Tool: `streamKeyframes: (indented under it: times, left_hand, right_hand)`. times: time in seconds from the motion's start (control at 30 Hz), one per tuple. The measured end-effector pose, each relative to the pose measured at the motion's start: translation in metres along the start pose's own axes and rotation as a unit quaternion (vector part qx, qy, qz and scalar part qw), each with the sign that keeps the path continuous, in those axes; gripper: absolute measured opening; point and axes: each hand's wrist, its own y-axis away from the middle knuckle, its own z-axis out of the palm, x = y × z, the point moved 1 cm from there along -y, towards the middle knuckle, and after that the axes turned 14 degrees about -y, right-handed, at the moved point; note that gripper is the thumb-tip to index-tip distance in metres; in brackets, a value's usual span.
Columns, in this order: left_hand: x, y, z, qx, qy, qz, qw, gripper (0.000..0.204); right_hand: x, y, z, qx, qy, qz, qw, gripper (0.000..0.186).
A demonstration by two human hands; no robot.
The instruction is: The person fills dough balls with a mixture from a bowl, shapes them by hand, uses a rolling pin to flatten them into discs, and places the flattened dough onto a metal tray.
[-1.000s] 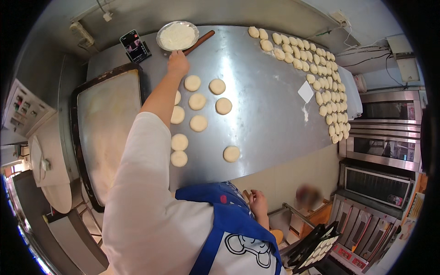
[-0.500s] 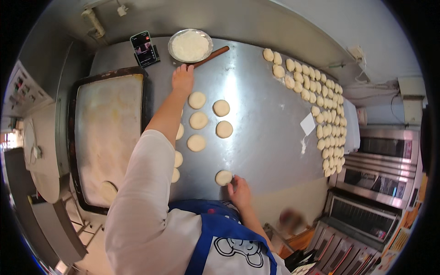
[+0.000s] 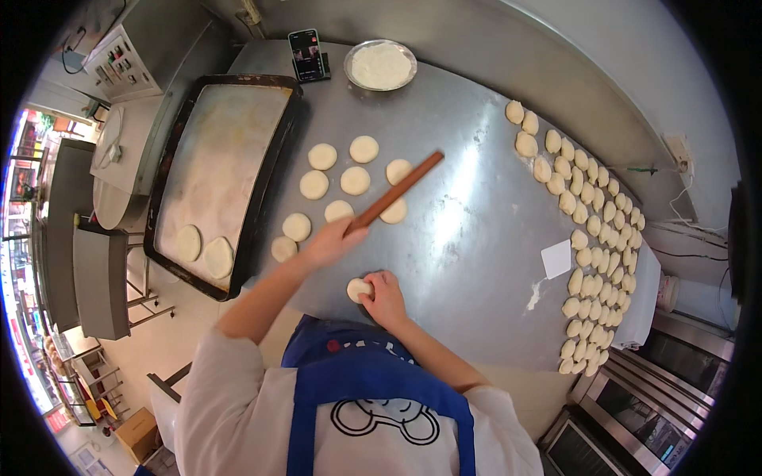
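Observation:
My left hand [image 3: 336, 242] is wrapped round one end of a wooden rolling pin [image 3: 401, 189]. The pin slants up and to the right, passing over part of the flattened dough rounds. At the table's near edge my right hand [image 3: 384, 300] grips a single dough round [image 3: 358, 290], its thumb on the top and the other fingers along the far side. Left of the middle lie several flattened dough rounds [image 3: 355, 181] on the steel table [image 3: 476, 293]. The pin partly covers two of them.
A dark-rimmed baking tray [image 3: 255, 208] at the left holds two flat rounds [image 3: 218, 258]. Along the back stand a phone [image 3: 306, 57] on a holder and a bowl of flour [image 3: 382, 65]. Rows of small dough pieces [image 3: 587, 194] line the right side, beside a white scraper [image 3: 556, 259].
My left hand has picked up the rolling pin from beside the flour bowl and brought it nearer. My right hand has closed on the near dough round. The view has shifted.

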Motion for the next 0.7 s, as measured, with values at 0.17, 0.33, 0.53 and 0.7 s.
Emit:
streamKeyframes:
  times: [0.17,0.33,0.53,0.7]
  left_hand:
    - [-0.033,0.108,0.065,0.093,-0.050,-0.005,0.994,0.038]
    - [-0.062,0.156,0.082,0.055,-0.038,-0.070,0.995,0.037]
    - [-0.108,0.156,0.091,0.084,-0.226,-0.028,0.970,0.039]
    - [-0.092,0.141,0.078,0.115,-0.289,-0.016,0.950,0.042]
  right_hand:
    - [0.010,0.010,0.020,-0.046,-0.095,-0.050,0.993,0.034]
    - [-0.022,0.008,-0.016,-0.196,-0.091,0.007,0.976,0.029]
    - [0.007,-0.006,-0.044,-0.023,0.029,-0.004,0.999,0.022]
    - [0.027,0.004,0.008,0.090,0.200,-0.093,0.971,0.015]
